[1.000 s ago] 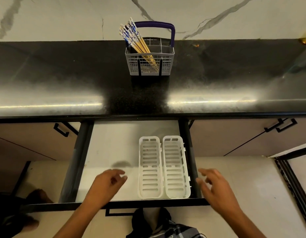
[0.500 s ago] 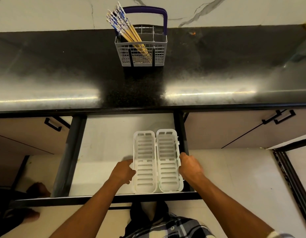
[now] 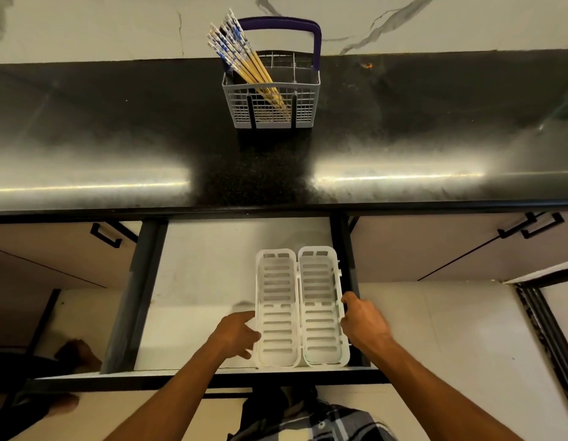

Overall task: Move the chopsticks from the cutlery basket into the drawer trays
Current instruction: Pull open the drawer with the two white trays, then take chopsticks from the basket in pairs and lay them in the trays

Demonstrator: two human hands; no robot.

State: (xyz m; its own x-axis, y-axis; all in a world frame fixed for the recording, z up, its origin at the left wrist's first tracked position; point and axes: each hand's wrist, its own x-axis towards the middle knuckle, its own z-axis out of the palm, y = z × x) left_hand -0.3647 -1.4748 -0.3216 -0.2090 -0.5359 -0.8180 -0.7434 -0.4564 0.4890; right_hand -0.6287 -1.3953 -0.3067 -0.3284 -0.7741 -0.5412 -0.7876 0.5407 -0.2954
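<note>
Two white trays [image 3: 301, 308] sit side by side in your open drawer [image 3: 200, 281], at its right side. Your left hand [image 3: 236, 337] touches the left tray's outer wall, fingers loosely extended. Your right hand [image 3: 360, 321] grips the right tray's outer rim. Chopsticks [image 3: 244, 63] lean left in the cutlery basket [image 3: 271, 103], well back on the counter [image 3: 117, 138].

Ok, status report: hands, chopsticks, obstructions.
Left hand touching left tray; right hand gripping right tray. Chopsticks in cutlery basket. Path clear.
</note>
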